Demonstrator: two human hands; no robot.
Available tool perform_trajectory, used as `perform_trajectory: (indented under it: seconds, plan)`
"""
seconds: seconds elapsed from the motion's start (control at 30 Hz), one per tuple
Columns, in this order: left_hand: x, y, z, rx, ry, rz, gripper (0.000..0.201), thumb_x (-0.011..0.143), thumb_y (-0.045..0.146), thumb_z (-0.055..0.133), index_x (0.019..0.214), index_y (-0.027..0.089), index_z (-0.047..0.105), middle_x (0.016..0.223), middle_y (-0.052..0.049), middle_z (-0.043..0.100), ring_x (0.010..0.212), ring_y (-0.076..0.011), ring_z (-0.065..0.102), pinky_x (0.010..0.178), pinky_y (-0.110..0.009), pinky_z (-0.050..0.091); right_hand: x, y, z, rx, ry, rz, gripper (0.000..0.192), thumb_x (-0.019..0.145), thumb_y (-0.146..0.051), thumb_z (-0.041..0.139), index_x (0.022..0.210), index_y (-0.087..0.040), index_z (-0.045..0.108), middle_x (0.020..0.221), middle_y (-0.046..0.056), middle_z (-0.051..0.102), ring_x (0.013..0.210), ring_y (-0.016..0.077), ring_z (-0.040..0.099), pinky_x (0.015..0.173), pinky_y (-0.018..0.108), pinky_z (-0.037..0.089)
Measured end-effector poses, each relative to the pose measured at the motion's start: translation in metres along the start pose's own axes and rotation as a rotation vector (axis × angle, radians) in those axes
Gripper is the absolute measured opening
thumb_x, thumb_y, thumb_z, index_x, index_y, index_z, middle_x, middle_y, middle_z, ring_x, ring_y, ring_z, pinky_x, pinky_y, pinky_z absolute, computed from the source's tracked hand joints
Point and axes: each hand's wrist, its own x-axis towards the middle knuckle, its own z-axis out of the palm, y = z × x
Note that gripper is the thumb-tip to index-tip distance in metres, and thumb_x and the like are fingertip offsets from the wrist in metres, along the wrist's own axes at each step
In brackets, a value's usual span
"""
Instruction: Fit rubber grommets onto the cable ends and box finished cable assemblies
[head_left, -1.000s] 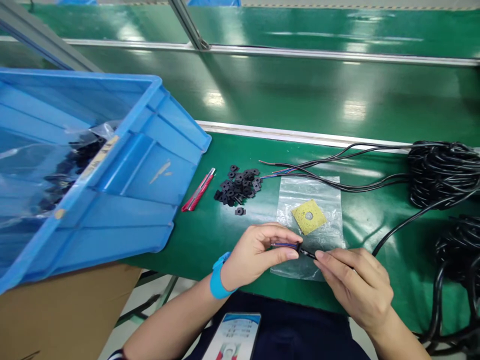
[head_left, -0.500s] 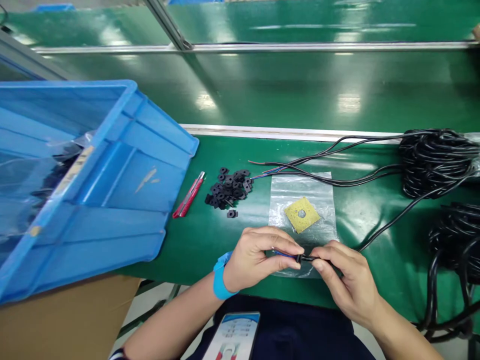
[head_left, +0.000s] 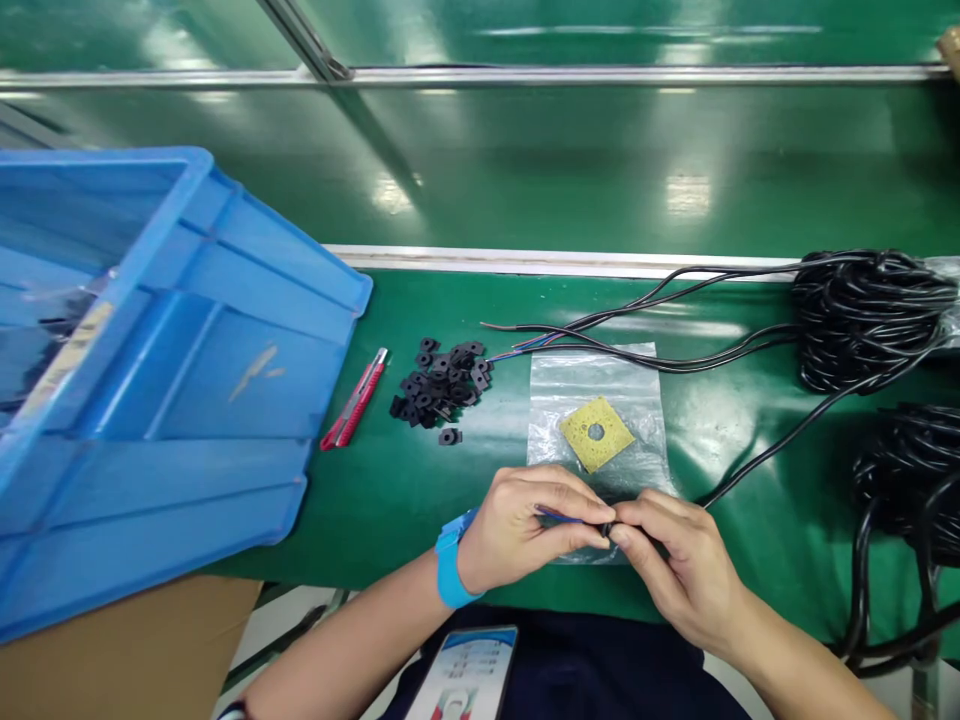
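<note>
Bright overhead glare, sharp focus

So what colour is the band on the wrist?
Blue. The wristband on the left hand shows clearly in the head view.

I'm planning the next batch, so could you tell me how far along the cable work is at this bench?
Done: no finished pieces can be told apart here. In hand: the left hand and right hand meet on one black cable end, its coloured wires showing at the left fingertips. Left: a pile of small black parts lies loose, more cable ends lie untouched, and large cable coils wait at the right.
</note>
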Motion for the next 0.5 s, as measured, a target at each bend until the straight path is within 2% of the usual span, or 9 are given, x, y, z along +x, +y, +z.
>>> perform_trajectory:
  seconds: [0.17, 0.27, 0.33, 0.4, 0.47, 0.5]
  plan:
    - [-0.002, -0.003, -0.001, -0.012, 0.012, -0.005, 0.022, 0.079, 0.017, 0.084, 0.099, 0.026, 0.082, 0.088, -0.006, 0.081, 0.078, -0.0176, 0.078, 0.074, -0.025, 0.063, 0.002, 0.001, 0.002, -0.064, 0.047, -0.046, 0.016, 0.102, -0.021, 0.054, 0.091, -0.018, 0.065, 0.065, -0.004, 0.053, 0.057, 0.0078, 0.050, 0.054, 0.021, 0.040]
    - [-0.005, -0.004, -0.002, 0.012, 0.016, -0.052, 0.025, 0.080, 0.022, 0.084, 0.105, 0.024, 0.081, 0.090, -0.007, 0.081, 0.079, -0.0187, 0.078, 0.076, -0.027, 0.063, 0.003, 0.003, 0.004, -0.106, 0.078, -0.097, 0.013, 0.102, -0.021, 0.054, 0.097, -0.018, 0.067, 0.067, -0.003, 0.057, 0.057, 0.0084, 0.053, 0.054, 0.021, 0.043]
    - [-0.009, -0.006, -0.003, -0.003, 0.018, -0.098, 0.043, 0.081, 0.026, 0.084, 0.122, 0.023, 0.074, 0.093, -0.008, 0.081, 0.083, -0.0202, 0.079, 0.081, -0.029, 0.064, 0.003, 0.003, 0.006, -0.160, 0.121, -0.148, 0.011, 0.101, -0.020, 0.056, 0.102, -0.018, 0.067, 0.070, -0.001, 0.063, 0.059, 0.0094, 0.057, 0.056, 0.021, 0.047]
    - [-0.014, -0.009, -0.006, -0.057, 0.003, -0.097, 0.074, 0.074, 0.033, 0.089, 0.142, 0.025, 0.060, 0.103, -0.009, 0.081, 0.093, -0.0225, 0.078, 0.089, -0.032, 0.062, 0.003, 0.004, 0.006, -0.209, 0.155, -0.205, 0.009, 0.099, -0.020, 0.060, 0.103, -0.018, 0.067, 0.075, 0.000, 0.068, 0.063, 0.0104, 0.061, 0.061, 0.023, 0.051]
    - [-0.021, -0.013, -0.014, -0.127, 0.003, -0.011, 0.104, 0.060, 0.046, 0.095, 0.152, 0.029, 0.048, 0.116, -0.011, 0.077, 0.105, -0.0265, 0.075, 0.096, -0.036, 0.060, 0.002, 0.005, 0.005, -0.222, 0.140, -0.249, 0.008, 0.097, -0.019, 0.064, 0.103, -0.018, 0.068, 0.081, 0.002, 0.072, 0.068, 0.0114, 0.064, 0.066, 0.025, 0.053]
    - [-0.025, -0.014, -0.020, -0.157, 0.031, 0.044, 0.111, 0.057, 0.055, 0.094, 0.153, 0.030, 0.045, 0.121, -0.012, 0.075, 0.109, -0.0285, 0.073, 0.098, -0.038, 0.058, 0.000, 0.005, 0.004, -0.223, 0.107, -0.265, 0.010, 0.096, -0.019, 0.066, 0.105, -0.019, 0.069, 0.084, 0.002, 0.073, 0.070, 0.0120, 0.065, 0.068, 0.026, 0.054]
